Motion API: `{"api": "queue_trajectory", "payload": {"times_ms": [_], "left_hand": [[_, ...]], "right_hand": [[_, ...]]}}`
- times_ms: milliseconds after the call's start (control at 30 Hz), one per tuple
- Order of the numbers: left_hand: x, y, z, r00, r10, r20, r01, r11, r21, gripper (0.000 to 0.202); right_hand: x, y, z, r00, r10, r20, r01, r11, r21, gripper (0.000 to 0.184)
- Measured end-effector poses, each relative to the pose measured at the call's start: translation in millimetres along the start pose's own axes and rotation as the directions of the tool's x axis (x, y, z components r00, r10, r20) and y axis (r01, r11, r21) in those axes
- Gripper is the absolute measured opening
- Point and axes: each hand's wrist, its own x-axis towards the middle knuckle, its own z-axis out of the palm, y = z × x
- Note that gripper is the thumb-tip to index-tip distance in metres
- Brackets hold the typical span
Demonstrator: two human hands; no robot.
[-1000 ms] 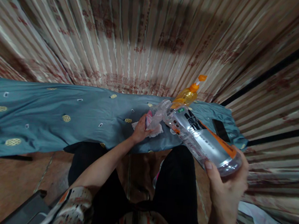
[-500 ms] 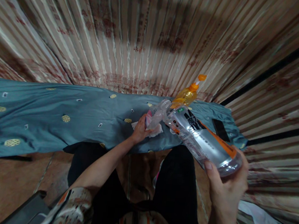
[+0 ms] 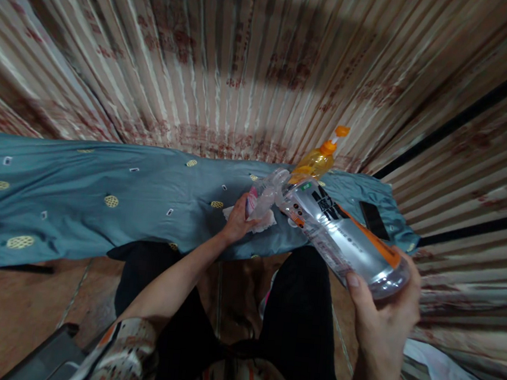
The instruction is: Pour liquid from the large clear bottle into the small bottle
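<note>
My right hand (image 3: 384, 319) is wrapped round the base of a large clear plastic bottle (image 3: 343, 237) with a silver and orange label. The bottle is tilted, its neck pointing down and left. My left hand (image 3: 238, 221) grips a small clear plastic bottle (image 3: 268, 194) with a pink label. The two bottles' necks come together; whether they touch or liquid passes between them I cannot tell. Under the small bottle lies a white piece of tissue or cloth (image 3: 269, 222). Behind the large bottle stands an orange-capped pump bottle (image 3: 316, 162) of yellow liquid, its lower part hidden.
A blue-green patterned cloth (image 3: 154, 192) covers the long narrow surface before me. On its right part rests a black phone (image 3: 374, 219). Pleated curtains (image 3: 230, 62) hang close behind and at the right. White fabric (image 3: 446, 376) lies low at the right.
</note>
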Motion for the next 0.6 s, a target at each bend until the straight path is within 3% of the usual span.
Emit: {"api": "queue_trajectory", "payload": {"times_ms": [600], "left_hand": [[0.1,-7.7,1.2,1.0,0.011,0.005,-0.011,1.0,-0.008,0.089]], "right_hand": [[0.9,-1.4,0.5,1.0,0.012,-0.021,-0.012,1.0,0.005,0.102]]}}
